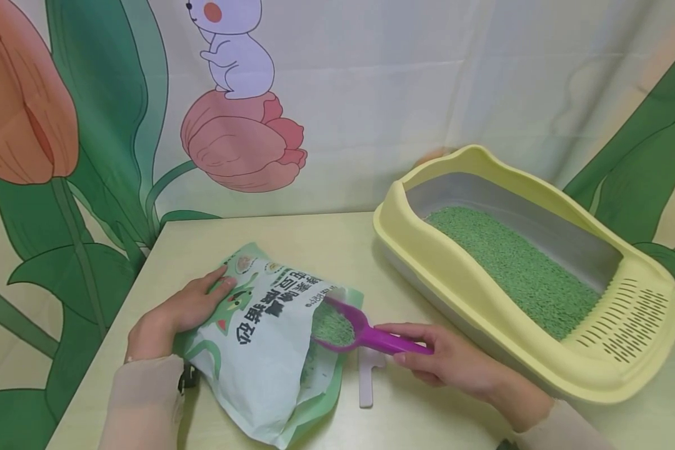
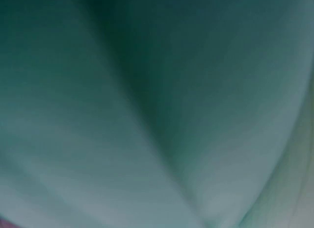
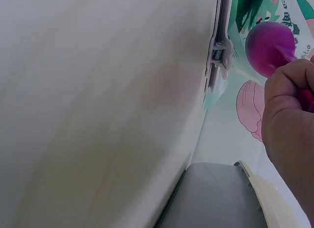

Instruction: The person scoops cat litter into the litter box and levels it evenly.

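Observation:
In the head view my right hand [image 1: 450,359] grips the handle of a purple scoop [image 1: 390,340]. The scoop's bowl is at the open mouth of a white and green cat litter bag [image 1: 270,369] and carries green pellets [image 1: 334,325]. The bag lies on its side, its mouth facing right. My left hand [image 1: 194,303] rests on the bag's far left end, fingers and thumb against its surface. Close and blurred, the bag [image 2: 147,139] fills most of the left wrist view. The right wrist view shows the scoop's rounded underside [image 3: 267,49] and my gripping hand [image 3: 289,110].
A yellow-rimmed grey litter box [image 1: 394,219] stands at the right of the table [image 1: 326,240], with green pellets [image 1: 506,262] spread inside. A pale sealing clip [image 1: 365,381] lies on the table below the scoop. Behind hangs a printed curtain [image 1: 360,125].

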Motion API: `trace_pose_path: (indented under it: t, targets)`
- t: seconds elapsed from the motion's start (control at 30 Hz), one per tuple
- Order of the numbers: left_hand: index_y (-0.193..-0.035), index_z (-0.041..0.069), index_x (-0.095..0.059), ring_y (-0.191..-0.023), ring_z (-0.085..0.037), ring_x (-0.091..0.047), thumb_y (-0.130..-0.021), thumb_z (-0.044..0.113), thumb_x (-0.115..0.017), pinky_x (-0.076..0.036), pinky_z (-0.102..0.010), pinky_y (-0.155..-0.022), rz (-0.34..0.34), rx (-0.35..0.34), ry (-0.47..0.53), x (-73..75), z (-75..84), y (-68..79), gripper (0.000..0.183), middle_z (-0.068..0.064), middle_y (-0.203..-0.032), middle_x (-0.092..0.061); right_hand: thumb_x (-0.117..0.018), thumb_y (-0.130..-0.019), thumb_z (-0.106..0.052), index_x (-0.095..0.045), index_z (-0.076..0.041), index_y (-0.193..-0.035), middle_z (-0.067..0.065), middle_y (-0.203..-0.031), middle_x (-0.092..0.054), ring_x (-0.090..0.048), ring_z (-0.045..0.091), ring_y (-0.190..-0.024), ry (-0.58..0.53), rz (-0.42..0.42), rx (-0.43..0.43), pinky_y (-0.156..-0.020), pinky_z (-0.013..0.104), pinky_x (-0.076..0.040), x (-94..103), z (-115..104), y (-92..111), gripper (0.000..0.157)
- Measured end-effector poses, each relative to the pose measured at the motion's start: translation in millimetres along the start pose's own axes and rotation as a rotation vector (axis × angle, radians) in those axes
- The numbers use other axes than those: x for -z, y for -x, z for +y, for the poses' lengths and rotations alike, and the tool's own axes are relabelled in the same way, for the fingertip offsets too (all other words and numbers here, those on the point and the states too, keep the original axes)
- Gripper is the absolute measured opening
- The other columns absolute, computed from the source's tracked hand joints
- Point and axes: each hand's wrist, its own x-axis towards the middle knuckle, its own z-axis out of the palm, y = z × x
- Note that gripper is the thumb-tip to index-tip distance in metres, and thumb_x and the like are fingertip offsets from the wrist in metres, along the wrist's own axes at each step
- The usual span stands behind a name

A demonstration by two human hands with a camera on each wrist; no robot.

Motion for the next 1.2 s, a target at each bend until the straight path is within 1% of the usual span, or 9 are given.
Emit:
trace_pose_path:
  t: [0.1, 0.23, 0.3, 0.53, 0.7, 0.83, 0.97, 1.03, 1.2]
  targets:
    - [-0.168, 0.017, -0.008, -0.134, -0.045, -0.040, -0.102, 0.075, -0.026, -0.040, -0.061, -0.110, -0.006, 0.001, -0.014, 0.7, 3.6, -0.1, 0.090, -0.031, -0.167, -0.018, -0.065, -0.104, -0.021, -0.056, -0.025, -0.150, -0.002, -0.064, -0.041, -0.034, 0.007, -0.050, 0.013, 0.009, 0.001, -0.042, 0.021, -0.027, 3.5, -0.2, 7.0, 0.048]
    - [-0.168, 0.019, -0.010, -0.134, -0.043, -0.041, -0.103, 0.074, -0.027, -0.040, -0.058, -0.110, 0.008, 0.013, -0.009, 1.2, 6.3, -0.4, 0.088, -0.028, -0.168, -0.020, -0.064, -0.104, -0.021, -0.055, -0.025, -0.151, -0.002, -0.064, -0.041, -0.035, 0.007, -0.050, 0.021, 0.021, -0.005, -0.042, 0.022, -0.027, 9.1, 0.8, 18.0, 0.048]
    - [-0.168, 0.017, -0.010, -0.135, -0.045, -0.038, -0.103, 0.073, -0.026, -0.038, -0.061, -0.112, 0.006, -0.001, -0.018, 2.0, 9.0, 0.7, 0.088, -0.031, -0.168, -0.018, -0.064, -0.104, -0.020, -0.055, -0.025, -0.151, -0.003, -0.064, -0.041, -0.036, 0.006, -0.050, 0.021, 0.024, -0.006, -0.041, 0.022, -0.027, 12.2, 2.1, 24.3, 0.048]
    - [-0.168, 0.013, -0.007, -0.138, -0.046, -0.036, -0.106, 0.068, -0.025, -0.035, -0.065, -0.114, -0.002, -0.015, -0.033, 4.0, 15.6, 1.7, 0.084, -0.033, -0.168, -0.015, -0.061, -0.105, -0.015, -0.052, -0.021, -0.153, -0.005, -0.063, -0.041, -0.037, 0.002, -0.050, 0.048, 0.018, 0.049, -0.038, 0.022, -0.028, 23.1, 7.5, 46.5, 0.049]
    - [-0.168, 0.014, -0.008, -0.140, -0.046, -0.034, -0.105, 0.070, -0.025, -0.034, -0.066, -0.114, 0.004, -0.010, -0.033, 4.3, 12.5, -0.1, 0.086, -0.032, -0.168, -0.014, -0.062, -0.105, -0.019, -0.052, -0.024, -0.153, -0.006, -0.063, -0.043, -0.038, 0.003, -0.049, 0.058, 0.039, 0.008, -0.039, 0.020, -0.029, 27.2, 5.3, 57.8, 0.049]
    - [-0.168, 0.013, -0.008, -0.142, -0.047, -0.033, -0.106, 0.068, -0.026, -0.033, -0.068, -0.115, 0.004, -0.010, -0.036, 4.8, 16.3, 4.0, 0.084, -0.033, -0.168, -0.013, -0.063, -0.105, -0.020, -0.052, -0.026, -0.153, -0.007, -0.064, -0.044, -0.039, 0.002, -0.049, 0.060, 0.059, -0.015, -0.039, 0.022, -0.029, 29.1, 3.2, 67.6, 0.051]
    - [-0.168, 0.012, -0.008, -0.140, -0.047, -0.035, -0.106, 0.069, -0.025, -0.035, -0.067, -0.113, 0.013, -0.016, -0.038, 3.8, 14.8, 3.6, 0.085, -0.033, -0.167, -0.015, -0.062, -0.105, -0.018, -0.049, -0.026, -0.155, -0.006, -0.064, -0.043, -0.039, 0.002, -0.050, 0.061, 0.059, -0.023, -0.038, 0.025, -0.028, 30.0, 1.6, 79.1, 0.053]
    - [-0.168, 0.012, -0.010, -0.140, -0.048, -0.036, -0.106, 0.069, -0.026, -0.037, -0.066, -0.112, 0.022, -0.016, -0.039, 2.3, 12.5, 2.9, 0.085, -0.033, -0.167, -0.016, -0.062, -0.105, -0.020, -0.048, -0.027, -0.156, -0.007, -0.066, -0.044, -0.040, 0.002, -0.052, 0.066, 0.065, -0.054, -0.040, 0.024, -0.030, 29.8, 1.2, 85.6, 0.053]
    - [-0.168, 0.012, -0.010, -0.143, -0.049, -0.033, -0.106, 0.069, -0.026, -0.035, -0.068, -0.113, 0.017, -0.014, -0.039, -1.9, 6.0, 3.5, 0.085, -0.033, -0.167, -0.015, -0.063, -0.105, -0.021, -0.048, -0.024, -0.156, -0.007, -0.074, -0.048, -0.044, 0.000, -0.057, 0.074, 0.073, -0.087, -0.046, 0.020, -0.036, 28.6, 2.9, 101.9, 0.054]
